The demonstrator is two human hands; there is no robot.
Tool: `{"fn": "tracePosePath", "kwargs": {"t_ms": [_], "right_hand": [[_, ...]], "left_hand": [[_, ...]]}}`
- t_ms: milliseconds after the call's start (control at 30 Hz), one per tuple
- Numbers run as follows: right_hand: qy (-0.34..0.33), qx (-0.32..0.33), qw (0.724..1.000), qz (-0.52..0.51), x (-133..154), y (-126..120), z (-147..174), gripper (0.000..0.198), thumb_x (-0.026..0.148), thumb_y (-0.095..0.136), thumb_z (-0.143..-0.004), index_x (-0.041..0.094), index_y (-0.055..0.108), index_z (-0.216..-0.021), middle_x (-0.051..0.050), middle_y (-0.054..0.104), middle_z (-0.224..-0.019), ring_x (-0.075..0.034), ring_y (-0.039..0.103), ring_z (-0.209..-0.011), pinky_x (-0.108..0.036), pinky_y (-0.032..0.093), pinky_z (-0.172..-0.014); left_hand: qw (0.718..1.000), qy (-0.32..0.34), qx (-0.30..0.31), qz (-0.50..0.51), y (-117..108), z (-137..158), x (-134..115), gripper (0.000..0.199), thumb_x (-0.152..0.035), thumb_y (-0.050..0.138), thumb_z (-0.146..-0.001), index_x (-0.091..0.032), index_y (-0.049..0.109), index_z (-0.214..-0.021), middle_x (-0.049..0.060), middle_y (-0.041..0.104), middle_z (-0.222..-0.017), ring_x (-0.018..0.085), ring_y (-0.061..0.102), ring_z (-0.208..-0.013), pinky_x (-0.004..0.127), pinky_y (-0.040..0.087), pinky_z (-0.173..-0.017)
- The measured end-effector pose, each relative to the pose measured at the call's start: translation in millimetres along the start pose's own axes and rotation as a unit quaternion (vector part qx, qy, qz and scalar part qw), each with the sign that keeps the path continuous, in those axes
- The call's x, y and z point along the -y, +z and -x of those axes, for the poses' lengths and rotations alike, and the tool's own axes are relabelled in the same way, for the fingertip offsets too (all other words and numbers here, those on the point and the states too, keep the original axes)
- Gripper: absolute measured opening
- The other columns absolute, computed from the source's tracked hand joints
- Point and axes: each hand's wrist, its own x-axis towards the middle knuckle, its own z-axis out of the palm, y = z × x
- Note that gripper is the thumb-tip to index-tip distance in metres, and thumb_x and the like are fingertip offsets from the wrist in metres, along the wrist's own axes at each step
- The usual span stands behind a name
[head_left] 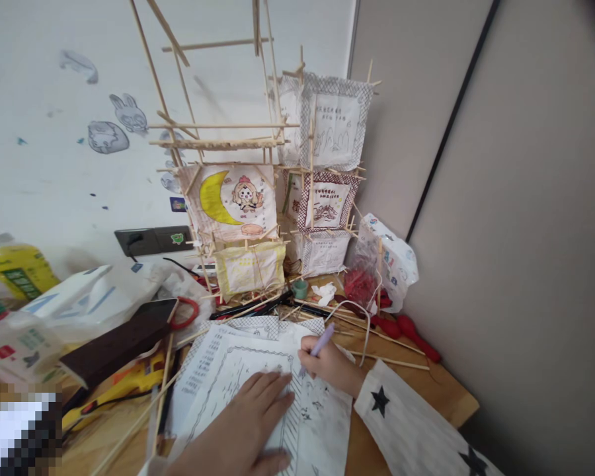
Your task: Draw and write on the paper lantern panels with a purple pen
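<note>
My right hand (330, 363) is closed around a light purple pen (323, 339), its tip down at the hatched border of a drawing. Under it lies a white sheet of paper (258, 360) with an inked wavy frame, diagonal hatching along the right side and small marks inside. My left hand (250, 423) rests flat on this sheet, fingers stretched out, just left of the pen. More sheets lie beneath, one with lines of handwriting (205, 370) at the left and one with small sketches (322, 423) at the right.
Behind the papers stands a wooden stick frame (223, 142) hung with drawn panels (242, 201). To the left are a dark box (119, 337), red-handled scissors (184, 313), a yellow glue gun (119, 390) and bottles (17, 264). Loose sticks (391, 357) and a red tool (411, 334) lie right.
</note>
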Motion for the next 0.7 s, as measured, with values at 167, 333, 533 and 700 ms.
{"fn": "tracePosePath", "kwargs": {"t_ms": [167, 333, 533, 700], "right_hand": [[0.022, 0.007, 1.000, -0.017, 0.0, -0.9, 1.5, 0.023, 0.018, 0.047, -0.080, 0.019, 0.042, -0.057, 0.006, 0.043, -0.045, -0.009, 0.042, -0.045, -0.018, 0.031, -0.047], [0.032, -0.001, 0.999, -0.028, -3.7, -0.4, 1.5, 0.023, 0.018, 0.048, -0.079, 0.019, 0.042, -0.056, 0.007, 0.043, -0.045, -0.009, 0.044, -0.046, -0.019, 0.031, -0.047], [-0.017, -0.034, 0.998, -0.054, -2.4, 1.6, -0.5, 0.024, 0.019, 0.045, -0.082, 0.020, 0.039, -0.059, 0.006, 0.045, -0.048, -0.010, 0.047, -0.049, -0.019, 0.035, -0.051], [-0.042, -0.034, 0.998, -0.027, 3.7, 1.3, -0.3, 0.023, 0.018, 0.046, -0.082, 0.020, 0.039, -0.060, 0.006, 0.044, -0.051, -0.010, 0.047, -0.052, -0.021, 0.036, -0.055]], "left_hand": [[1.000, -0.007, 0.014, -0.006, -0.3, 0.2, 0.6, 0.056, -0.050, 0.043, -0.089, -0.020, 0.037, -0.136, 0.015, 0.029, -0.145, 0.036, 0.028, -0.130, 0.059, 0.028, -0.102], [1.000, -0.002, 0.004, -0.002, 1.5, 0.4, 1.4, 0.057, -0.051, 0.044, -0.089, -0.020, 0.038, -0.136, 0.015, 0.031, -0.144, 0.036, 0.030, -0.129, 0.058, 0.028, -0.102], [1.000, 0.004, -0.009, 0.006, -2.1, 0.3, -2.3, 0.054, -0.047, 0.051, -0.086, -0.019, 0.042, -0.132, 0.015, 0.035, -0.142, 0.036, 0.033, -0.128, 0.057, 0.030, -0.102], [1.000, 0.011, -0.024, 0.005, -2.6, 0.1, -2.8, 0.053, -0.045, 0.052, -0.085, -0.020, 0.044, -0.130, 0.016, 0.035, -0.142, 0.037, 0.034, -0.127, 0.058, 0.032, -0.100]]}}
